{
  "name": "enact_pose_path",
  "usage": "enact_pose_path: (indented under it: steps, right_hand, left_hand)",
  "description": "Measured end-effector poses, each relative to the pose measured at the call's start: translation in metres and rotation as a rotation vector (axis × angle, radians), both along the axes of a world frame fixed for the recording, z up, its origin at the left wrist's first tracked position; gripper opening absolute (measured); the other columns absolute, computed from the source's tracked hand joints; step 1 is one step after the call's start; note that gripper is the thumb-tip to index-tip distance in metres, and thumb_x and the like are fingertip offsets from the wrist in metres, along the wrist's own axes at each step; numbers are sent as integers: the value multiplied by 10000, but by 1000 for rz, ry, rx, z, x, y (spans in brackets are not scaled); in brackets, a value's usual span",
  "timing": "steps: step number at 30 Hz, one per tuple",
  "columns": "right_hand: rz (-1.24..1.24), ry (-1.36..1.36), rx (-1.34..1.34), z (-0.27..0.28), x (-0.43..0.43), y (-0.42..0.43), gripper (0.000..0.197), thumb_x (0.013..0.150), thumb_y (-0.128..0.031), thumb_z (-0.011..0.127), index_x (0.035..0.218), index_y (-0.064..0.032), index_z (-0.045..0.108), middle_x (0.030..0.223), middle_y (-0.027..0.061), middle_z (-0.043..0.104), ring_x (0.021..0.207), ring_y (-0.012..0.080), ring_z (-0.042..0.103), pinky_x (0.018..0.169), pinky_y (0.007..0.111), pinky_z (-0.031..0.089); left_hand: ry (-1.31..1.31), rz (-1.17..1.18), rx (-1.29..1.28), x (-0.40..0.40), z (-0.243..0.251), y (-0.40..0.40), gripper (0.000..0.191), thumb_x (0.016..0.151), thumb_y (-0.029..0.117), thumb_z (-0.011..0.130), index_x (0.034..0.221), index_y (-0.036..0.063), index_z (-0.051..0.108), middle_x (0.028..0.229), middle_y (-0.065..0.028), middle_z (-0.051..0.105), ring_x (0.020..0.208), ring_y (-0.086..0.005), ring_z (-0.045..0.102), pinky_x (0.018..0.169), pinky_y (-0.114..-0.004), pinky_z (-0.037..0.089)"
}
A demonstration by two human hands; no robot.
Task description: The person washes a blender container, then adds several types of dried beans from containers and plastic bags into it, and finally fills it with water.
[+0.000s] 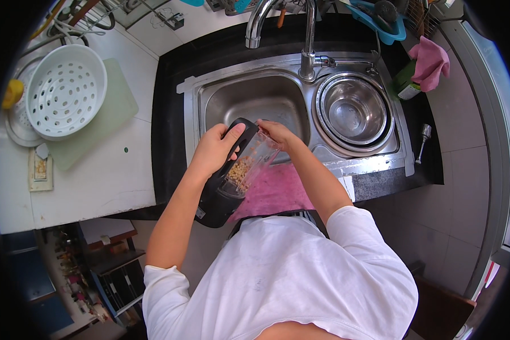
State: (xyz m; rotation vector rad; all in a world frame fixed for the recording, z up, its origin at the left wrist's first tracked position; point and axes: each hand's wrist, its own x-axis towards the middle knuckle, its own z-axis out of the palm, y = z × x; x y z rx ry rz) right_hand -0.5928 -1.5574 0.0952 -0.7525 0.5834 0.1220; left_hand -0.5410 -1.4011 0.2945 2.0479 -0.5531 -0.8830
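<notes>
My left hand (214,149) is wrapped around the black handle of a clear blender jug (261,148), thumb along its top. The jug is tilted over the front edge of the sink, mouth away from me and black base (219,206) towards me. Pale yellow grains or beans (239,171) lie in its lower part, and a few cling higher up the wall. At the mouth end, my right hand (277,134) grips the rim; its fingertips are partly hidden. Beyond the mouth is the steel sink basin (255,91), its floor wet.
Above the sink rises a chrome faucet (309,42). Nested steel bowls (352,108) sit in the right basin. A pink cloth (276,187) covers the front edge. On the left counter, a white colander (66,91) rests partly over a green cutting board (119,97).
</notes>
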Motion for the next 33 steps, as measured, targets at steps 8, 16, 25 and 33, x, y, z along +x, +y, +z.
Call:
enact_pose_path:
  steps: [8,16,25,33]
  right_hand:
    - [44,28,34,-5,1,0,381,934,-351,429,680,-99,558,599,-10,531,403,74,350,364,219,248]
    - [95,139,34,-1,2,1,363,910,-412,446,704,-138,565,622,-46,528,465,67,382,381,225,214]
    - [134,123,-7,-12,-1,-3,320,905,-388,459,751,-133,578,634,-50,538,469,54,392,395,208,208]
    - [86,129,-3,1,-8,-1,350,919,-346,443,739,-99,613,642,-44,564,475,53,456,416,200,321]
  left_hand:
    - [-6,-3,14,0,1,-3,463,854,447,571,774,-7,537,633,-57,569,507,-90,540,480,-220,426]
    - [30,-42,7,4,1,-2,459,863,436,561,791,-16,540,632,-54,561,521,-96,541,494,-226,433]
    - [16,-74,68,4,-5,-15,408,875,418,550,789,19,537,651,-36,550,531,-76,523,481,-206,403]
    - [-48,-104,65,6,-11,-20,503,859,459,532,759,-34,548,602,-59,566,500,-113,550,505,-252,441]
